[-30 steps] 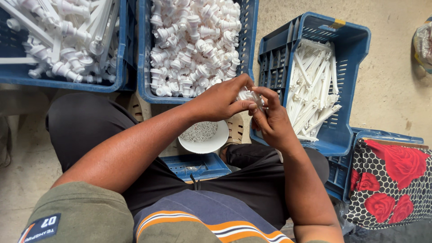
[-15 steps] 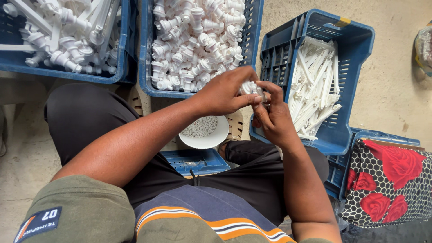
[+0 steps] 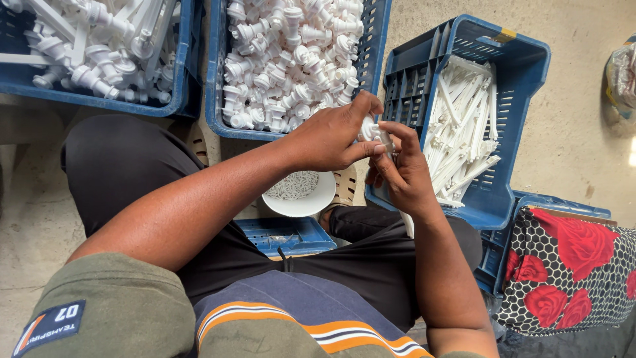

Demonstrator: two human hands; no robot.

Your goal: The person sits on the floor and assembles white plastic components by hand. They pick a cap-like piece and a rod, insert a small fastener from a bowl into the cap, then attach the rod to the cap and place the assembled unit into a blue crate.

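Observation:
My left hand (image 3: 334, 136) grips a small white plastic fitting (image 3: 368, 128) between thumb and fingers. Facing it, my right hand (image 3: 401, 174) pinches the same fitting from the right side with its fingertips. Both hands hover above my lap, just in front of a blue crate (image 3: 218, 113) full of white plastic fittings. Under my hands sits a small white bowl (image 3: 311, 202) holding tiny pale parts.
A second blue crate (image 3: 179, 99) of larger white parts sits at the far left. To the right, a tilted blue crate (image 3: 510, 79) holds long white plastic sticks. A red-flowered cloth (image 3: 570, 265) covers something at the lower right. A blue tray (image 3: 278, 235) lies between my legs.
Both hands have stayed together on the fitting, the fingers shifting slightly around it. The view has moved a little; nothing was let go.

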